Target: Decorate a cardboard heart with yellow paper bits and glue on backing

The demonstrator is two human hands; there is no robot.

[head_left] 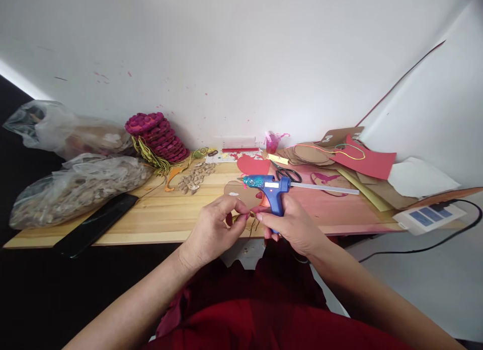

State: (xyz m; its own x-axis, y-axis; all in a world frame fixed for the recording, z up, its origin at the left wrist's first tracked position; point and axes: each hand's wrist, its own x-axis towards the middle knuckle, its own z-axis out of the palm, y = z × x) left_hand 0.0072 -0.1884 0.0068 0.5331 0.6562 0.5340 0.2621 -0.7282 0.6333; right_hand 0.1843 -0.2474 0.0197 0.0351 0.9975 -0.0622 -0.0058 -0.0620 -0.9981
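My right hand is wrapped round the handle of a blue hot glue gun, whose nozzle points left and a long glue stick juts out behind. Its thumb and fingertips also reach toward the thin olive cord in front. My left hand pinches that cord between thumb and forefinger, close to the right fingertips. Behind the hands lies a brown cardboard piece with a small white spot, partly covered by the gun. Black-handled scissors and a red paper shape lie beyond.
Pistachio-like shells are heaped left of centre. A magenta stack, shell-filled plastic bags and a dark phone-like slab stand left. Cardboard pieces, red sheets and a white power strip with black cable are right.
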